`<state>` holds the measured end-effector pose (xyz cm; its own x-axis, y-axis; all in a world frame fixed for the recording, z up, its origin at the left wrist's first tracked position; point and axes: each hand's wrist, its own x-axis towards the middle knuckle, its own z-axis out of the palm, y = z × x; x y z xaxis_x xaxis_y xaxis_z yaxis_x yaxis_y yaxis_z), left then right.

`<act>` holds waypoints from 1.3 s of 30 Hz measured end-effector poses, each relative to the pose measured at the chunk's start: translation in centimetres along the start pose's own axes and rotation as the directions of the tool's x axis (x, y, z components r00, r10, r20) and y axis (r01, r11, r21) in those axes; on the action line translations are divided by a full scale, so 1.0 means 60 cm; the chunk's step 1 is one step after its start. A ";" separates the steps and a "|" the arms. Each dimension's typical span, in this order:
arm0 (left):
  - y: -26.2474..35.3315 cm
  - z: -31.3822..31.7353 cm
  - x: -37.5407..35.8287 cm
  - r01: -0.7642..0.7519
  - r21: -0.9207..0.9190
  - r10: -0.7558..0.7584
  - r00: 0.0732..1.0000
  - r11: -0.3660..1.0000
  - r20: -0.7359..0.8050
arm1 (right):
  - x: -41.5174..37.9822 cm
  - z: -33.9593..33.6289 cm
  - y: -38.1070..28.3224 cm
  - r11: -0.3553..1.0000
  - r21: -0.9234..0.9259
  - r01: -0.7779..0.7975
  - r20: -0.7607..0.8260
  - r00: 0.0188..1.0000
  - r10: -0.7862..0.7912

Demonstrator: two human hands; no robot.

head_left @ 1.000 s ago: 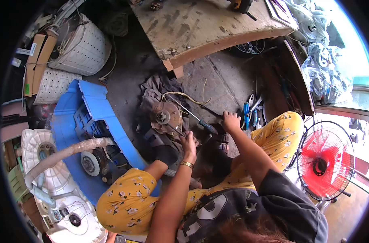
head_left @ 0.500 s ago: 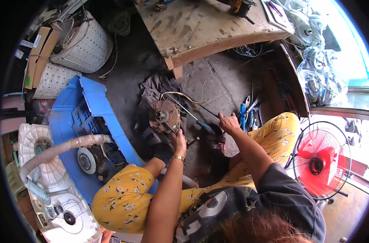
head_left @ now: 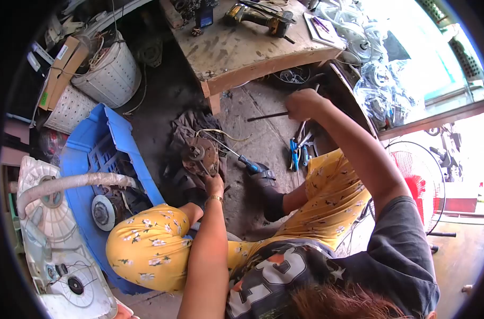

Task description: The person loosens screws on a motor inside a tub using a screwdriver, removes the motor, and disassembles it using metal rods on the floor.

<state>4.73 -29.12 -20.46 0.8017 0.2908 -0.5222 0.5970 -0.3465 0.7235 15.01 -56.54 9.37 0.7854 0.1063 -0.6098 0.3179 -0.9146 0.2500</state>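
Note:
My left hand (head_left: 214, 185) is closed at the lower edge of a rusty round motor part (head_left: 200, 154), gripping a short metal tool (head_left: 205, 169) that points at its hub. Its kind is more than I can tell. The part rests on a crumpled dark cloth (head_left: 186, 125) on the floor between my feet. Raised out to the right, my right hand (head_left: 303, 105) is wrapped round a dark metal rod (head_left: 267, 116), whose end points left over the floor. A long screwdriver (head_left: 247, 162) with a blue handle lies between the motor part and my shoe.
Blue-handled pliers (head_left: 294, 150) and other hand tools lie right of my foot. A wooden table (head_left: 252, 48) with a yellow drill (head_left: 260, 20) stands ahead. On the left are a blue plastic housing (head_left: 122, 143) and perforated tubs (head_left: 109, 69). A red fan (head_left: 414, 183) stands at right.
My right hand has risen away from the motor part, up and to the right, with the rod. My left hand stays at the motor part. The whole view has shifted.

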 end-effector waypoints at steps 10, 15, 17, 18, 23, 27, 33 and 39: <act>0.016 0.011 0.011 0.054 -0.004 -0.054 0.998 0.999 -0.039 | -0.103 -0.051 -0.072 0.989 0.136 0.053 -0.187 0.982 -0.027; 0.051 -0.010 -0.025 0.004 0.032 -0.001 0.995 0.999 -0.100 | -0.081 -0.059 -0.095 0.988 0.085 0.132 -0.152 0.981 -0.118; 0.047 -0.008 -0.023 0.010 0.054 -0.004 0.995 0.998 -0.096 | -0.054 -0.023 -0.114 0.989 0.063 0.135 -0.281 0.953 -0.113; 0.041 -0.003 -0.020 0.009 0.056 -0.003 0.995 0.998 -0.099 | -0.039 0.002 -0.130 0.987 0.110 0.116 -0.309 0.948 -0.077; 0.003 0.004 0.009 0.099 -0.046 -0.095 0.993 0.994 0.071 | 0.048 0.175 -0.291 0.866 0.499 0.028 -0.506 0.821 0.265; -0.015 -0.006 0.013 -0.101 0.014 0.101 0.994 0.995 -0.042 | 0.055 0.220 -0.418 0.517 0.852 -0.080 -0.142 0.916 0.376; -0.063 0.001 0.043 0.010 -0.302 0.047 0.983 0.953 0.179 | 0.099 0.300 -0.398 0.283 0.945 0.163 -0.246 0.924 0.292; -0.132 0.028 0.076 -0.004 -0.317 0.036 0.995 0.948 0.093 | 0.110 0.352 -0.387 0.016 0.996 0.092 -0.093 0.992 0.084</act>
<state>3.71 -26.54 -29.30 0.8217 0.1938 -0.5360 0.5535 -0.0473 0.8315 1.61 -42.84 -16.32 0.8552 0.0652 -0.5142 -0.4517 -0.3929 -0.8010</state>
